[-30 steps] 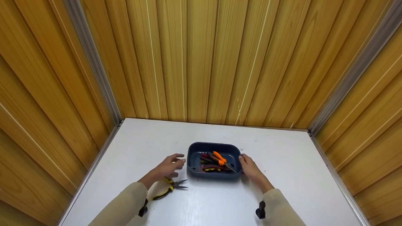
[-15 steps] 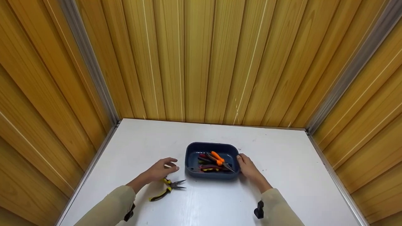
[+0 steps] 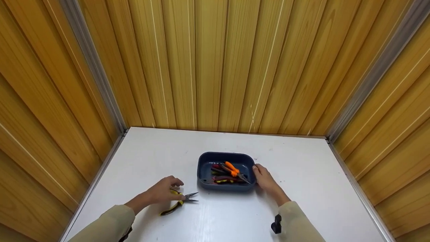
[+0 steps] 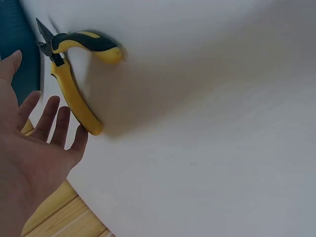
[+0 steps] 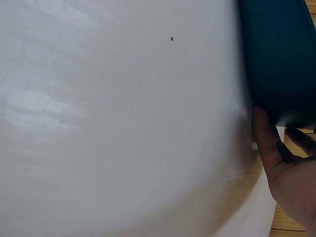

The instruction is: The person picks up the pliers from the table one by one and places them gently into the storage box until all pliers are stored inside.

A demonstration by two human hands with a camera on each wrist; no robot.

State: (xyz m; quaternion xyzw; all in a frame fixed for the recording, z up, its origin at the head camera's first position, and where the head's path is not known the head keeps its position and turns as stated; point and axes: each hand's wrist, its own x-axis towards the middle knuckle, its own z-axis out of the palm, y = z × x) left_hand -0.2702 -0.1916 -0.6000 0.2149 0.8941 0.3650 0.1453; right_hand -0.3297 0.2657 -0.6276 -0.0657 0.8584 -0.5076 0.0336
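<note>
Yellow-and-black needle-nose pliers (image 3: 172, 211) lie on the white table with handles and jaws spread. Above them hovers my left hand (image 3: 160, 192), its fingers spread and loosely bent; in the left wrist view the fingertips are near one handle of the pliers (image 4: 74, 96), without a grip on it. My right hand (image 3: 267, 179) holds the right end of a dark blue plastic box (image 3: 228, 188), thumb at the rim. Orange-handled needle-nose pliers (image 3: 232, 169) lie on top of several tools inside, among them red-, black- and yellow-handled ones. The lower tools are partly hidden.
The white table (image 3: 215, 222) is bounded by a wood-patterned back wall (image 3: 215, 67) and similar side walls (image 3: 40, 101). Metal frame posts (image 3: 100, 67) stand in the corners. The box is right of the loose pliers.
My left hand has drawn back from beside the box, leftward and nearer to me, and come over the loose pliers. My right hand keeps its place at the box's end.
</note>
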